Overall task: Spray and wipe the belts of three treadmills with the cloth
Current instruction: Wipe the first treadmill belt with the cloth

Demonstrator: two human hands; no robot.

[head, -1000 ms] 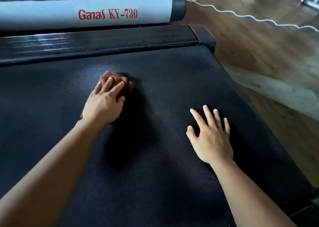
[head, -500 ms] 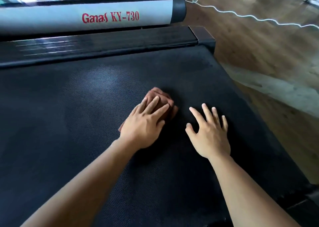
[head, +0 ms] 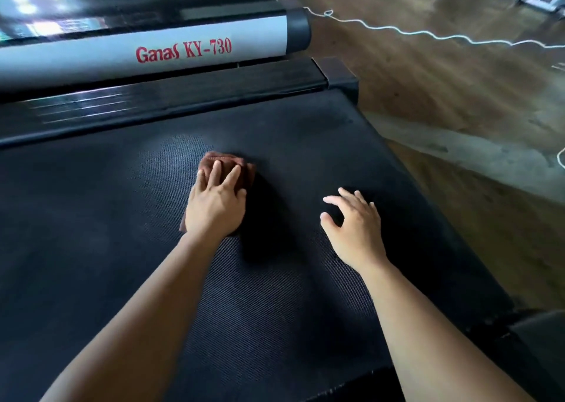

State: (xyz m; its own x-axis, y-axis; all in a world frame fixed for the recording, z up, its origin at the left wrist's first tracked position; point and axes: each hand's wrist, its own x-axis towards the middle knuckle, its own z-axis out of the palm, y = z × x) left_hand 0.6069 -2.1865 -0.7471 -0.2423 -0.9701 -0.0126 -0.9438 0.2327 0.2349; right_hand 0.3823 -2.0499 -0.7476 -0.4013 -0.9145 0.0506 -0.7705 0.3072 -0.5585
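The black ribbed treadmill belt (head: 122, 248) fills most of the view, with brown wooden floor (head: 443, 89) to its right. Beyond it lies a grey cylindrical bar (head: 91, 62) with red lettering. The right hand (head: 354, 230) rests on the belt with its fingers spread. The left hand (head: 215, 209) presses flat on a folded brown cloth (head: 224, 160) mid-belt. A thin white cord (head: 428, 33) crosses the floor.

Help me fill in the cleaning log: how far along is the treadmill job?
Done: probably the spraying of this Ganas KY-730 treadmill's belt, since wiping is under way. In hand: the left hand presses the brown cloth on it; the right hand rests beside. Left: other treadmills are out of view, so I can't tell.
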